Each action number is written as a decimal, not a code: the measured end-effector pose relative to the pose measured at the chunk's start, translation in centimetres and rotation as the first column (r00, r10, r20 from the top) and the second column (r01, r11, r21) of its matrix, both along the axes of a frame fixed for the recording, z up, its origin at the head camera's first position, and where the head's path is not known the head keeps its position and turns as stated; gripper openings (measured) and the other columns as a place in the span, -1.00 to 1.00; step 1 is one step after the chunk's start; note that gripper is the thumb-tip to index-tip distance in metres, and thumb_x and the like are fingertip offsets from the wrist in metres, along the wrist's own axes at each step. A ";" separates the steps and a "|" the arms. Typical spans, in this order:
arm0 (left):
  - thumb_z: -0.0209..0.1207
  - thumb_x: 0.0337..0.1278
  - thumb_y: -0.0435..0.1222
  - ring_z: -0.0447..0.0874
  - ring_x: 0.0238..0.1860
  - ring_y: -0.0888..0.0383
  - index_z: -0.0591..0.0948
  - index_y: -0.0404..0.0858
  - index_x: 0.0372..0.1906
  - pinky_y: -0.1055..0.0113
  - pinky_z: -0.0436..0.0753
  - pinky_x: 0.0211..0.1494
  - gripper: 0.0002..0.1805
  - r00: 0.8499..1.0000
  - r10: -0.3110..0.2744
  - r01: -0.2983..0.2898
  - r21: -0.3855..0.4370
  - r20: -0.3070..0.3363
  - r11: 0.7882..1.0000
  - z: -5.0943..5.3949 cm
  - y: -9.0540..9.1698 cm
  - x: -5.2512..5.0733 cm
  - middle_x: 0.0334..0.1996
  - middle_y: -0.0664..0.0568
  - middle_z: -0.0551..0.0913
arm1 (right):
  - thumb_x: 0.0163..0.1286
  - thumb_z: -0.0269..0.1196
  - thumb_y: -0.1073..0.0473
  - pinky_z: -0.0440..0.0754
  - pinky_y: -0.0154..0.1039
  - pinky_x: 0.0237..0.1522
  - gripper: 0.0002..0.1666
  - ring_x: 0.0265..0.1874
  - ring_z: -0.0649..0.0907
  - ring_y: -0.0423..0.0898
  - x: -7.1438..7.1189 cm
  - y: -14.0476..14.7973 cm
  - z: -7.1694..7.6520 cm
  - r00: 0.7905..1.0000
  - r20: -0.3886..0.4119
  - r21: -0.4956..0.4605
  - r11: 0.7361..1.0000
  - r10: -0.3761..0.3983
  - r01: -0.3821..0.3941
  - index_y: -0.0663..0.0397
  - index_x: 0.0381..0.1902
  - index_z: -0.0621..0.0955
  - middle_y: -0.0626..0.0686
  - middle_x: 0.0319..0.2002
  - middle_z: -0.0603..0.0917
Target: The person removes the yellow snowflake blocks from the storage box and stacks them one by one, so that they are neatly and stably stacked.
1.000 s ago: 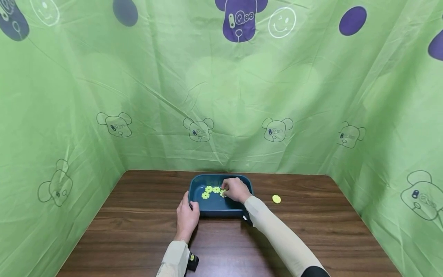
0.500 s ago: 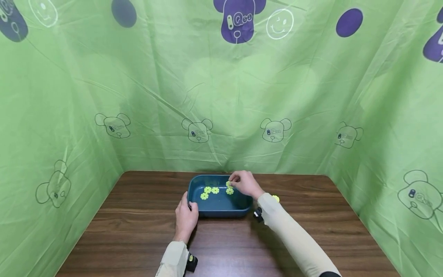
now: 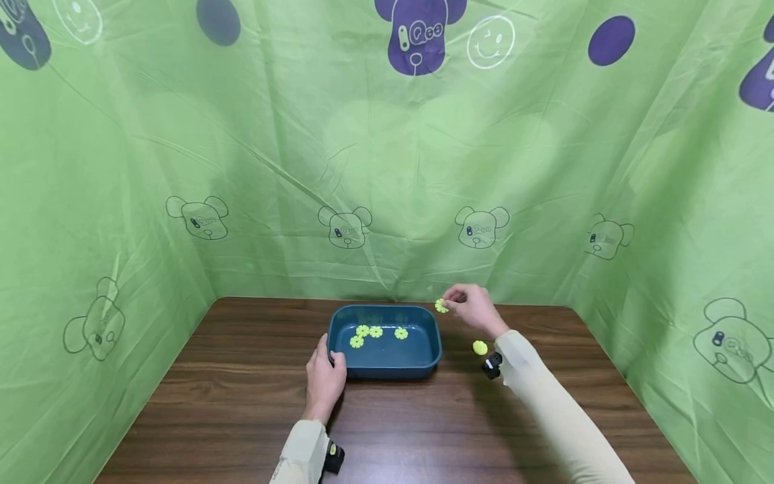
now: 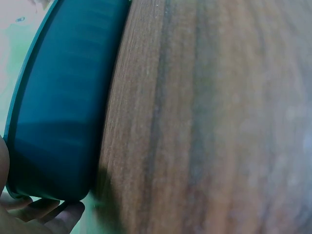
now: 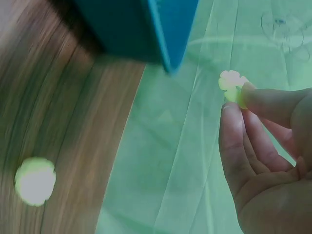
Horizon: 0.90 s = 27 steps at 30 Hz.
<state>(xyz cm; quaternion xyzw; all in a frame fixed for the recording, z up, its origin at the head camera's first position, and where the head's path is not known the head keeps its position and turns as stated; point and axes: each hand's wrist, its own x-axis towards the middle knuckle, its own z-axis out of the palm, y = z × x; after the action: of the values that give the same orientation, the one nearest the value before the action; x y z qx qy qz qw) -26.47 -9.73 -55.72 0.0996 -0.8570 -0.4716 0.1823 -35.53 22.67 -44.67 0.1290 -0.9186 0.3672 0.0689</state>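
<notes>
One wood-grain table (image 3: 242, 410), green bear-print curtain (image 3: 417, 148) behind | blue tray (image 3: 383, 372): four yellow-green flower discs (image 3: 376, 332) | left hand (image 3: 325, 382) grips tray | right hand (image 3: 476, 310) pinches another disc (image 3: 441, 306)

On my head view the light is bright and fairly even, with broad pale patches on the cloth (image 3: 411, 154). The right sleeve (image 3: 541, 386) throws a soft shadow on the table (image 3: 242, 376), which shines near the bottom edge; the bin (image 3: 384, 372) catches a small glint inside. My left wrist view is dimmer, the table blurring rightward into haze. On the right wrist I see the loose flower (image 5: 35, 181) fuzzy, burnt nearly white.
</notes>
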 end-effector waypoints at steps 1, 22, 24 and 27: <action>-0.03 0.38 -0.30 0.51 0.32 -0.26 0.36 -0.37 0.47 -0.14 0.49 0.34 -0.41 1.000 0.001 -0.001 0.000 0.001 1.000 0.0 0.0 0.0 0.33 -0.35 0.50 | 0.32 0.40 0.20 0.70 -0.25 -0.38 -0.90 -0.42 0.74 -0.10 0.0 0.5 0.0 1.000 -0.001 0.005 1.000 -0.011 0.011 0.08 -0.23 0.75 0.05 -0.33 0.79; -0.01 0.37 -0.32 0.53 0.30 -0.26 0.37 -0.39 0.45 -0.15 0.50 0.32 -0.42 1.000 0.006 -0.006 -0.001 -0.008 1.000 0.2 0.1 0.1 0.30 -0.36 0.52 | 0.36 0.35 0.21 0.66 -0.25 -0.40 -0.82 -0.40 0.76 0.01 1.7 7.1 -3.8 0.988 0.081 0.044 0.991 -0.131 0.128 0.21 -0.18 0.76 0.14 -0.32 0.79; -0.02 0.37 -0.32 0.52 0.31 -0.26 0.36 -0.38 0.46 -0.16 0.50 0.33 -0.42 1.000 0.003 -0.003 0.002 -0.001 1.000 0.2 0.1 0.1 0.31 -0.36 0.51 | 0.36 0.34 0.24 0.70 -0.20 -0.39 -0.81 -0.40 0.77 0.08 1.8 7.5 -4.5 0.983 0.124 0.004 0.991 -0.137 0.137 0.26 -0.16 0.74 0.18 -0.32 0.78; -0.02 0.37 -0.32 0.52 0.31 -0.26 0.36 -0.38 0.46 -0.15 0.49 0.33 -0.42 1.000 -0.001 0.001 0.005 -0.003 1.000 0.2 0.1 0.2 0.32 -0.35 0.51 | 0.35 0.33 0.27 0.75 -0.10 -0.34 -0.82 -0.36 0.77 0.15 2.0 8.0 -5.5 0.975 0.167 -0.045 0.987 -0.146 0.155 0.30 -0.17 0.74 0.20 -0.33 0.77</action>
<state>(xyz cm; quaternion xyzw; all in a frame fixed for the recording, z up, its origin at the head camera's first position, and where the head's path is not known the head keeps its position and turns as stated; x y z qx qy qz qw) -26.31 -9.59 -55.56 0.0988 -0.8556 -0.4741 0.1829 -33.57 30.65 -50.17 0.0263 -0.9173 0.3965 0.0248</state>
